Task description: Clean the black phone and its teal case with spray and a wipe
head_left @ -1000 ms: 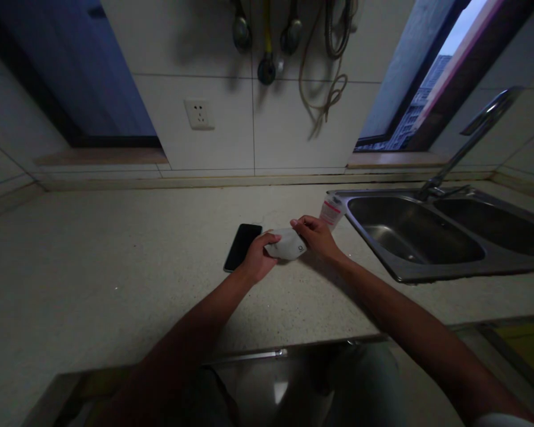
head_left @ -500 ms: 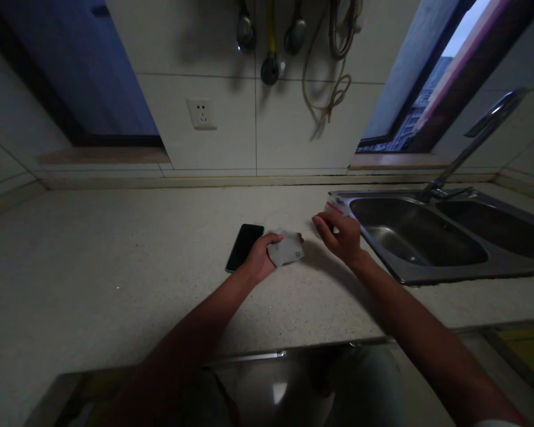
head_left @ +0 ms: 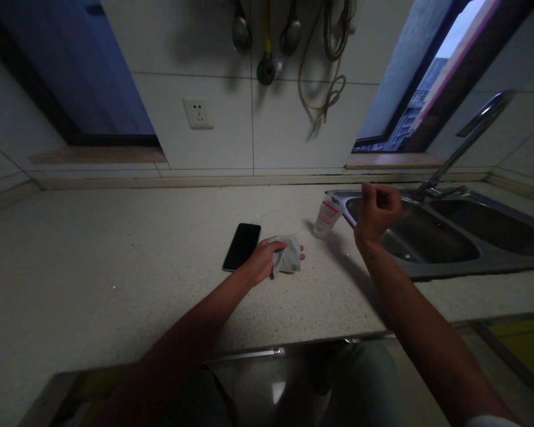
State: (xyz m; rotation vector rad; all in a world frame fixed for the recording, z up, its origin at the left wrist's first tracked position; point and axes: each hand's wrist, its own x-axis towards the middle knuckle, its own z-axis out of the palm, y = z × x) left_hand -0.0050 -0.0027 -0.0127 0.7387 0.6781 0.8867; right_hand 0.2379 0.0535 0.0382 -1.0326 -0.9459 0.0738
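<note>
My left hand (head_left: 263, 260) grips a small light-grey cloth (head_left: 288, 256), thumb on top and fingertips showing past its right edge. A smartphone (head_left: 242, 247) with a dark screen lies flat on the counter just left of that hand. My right hand (head_left: 379, 210) is raised above the near-left part of the sink, its fingers curled in. Whether anything small is pinched in it cannot be seen. Between the two hands a clear plastic cup (head_left: 327, 217) with red print stands on the counter, close to the sink's left rim.
The steel double-bowl sink (head_left: 445, 274) with its tall faucet (head_left: 485, 121) takes up the right side. Speckled stone counter (head_left: 129, 249) stretches left. On the tiled wall are an outlet (head_left: 198, 113), hanging utensils (head_left: 267, 68) and a looped cord (head_left: 324, 107).
My right hand has risen and moved right, from beside the cup to over the sink, uncovering the cup. In my left hand the cloth has folded and hangs more loosely.
</note>
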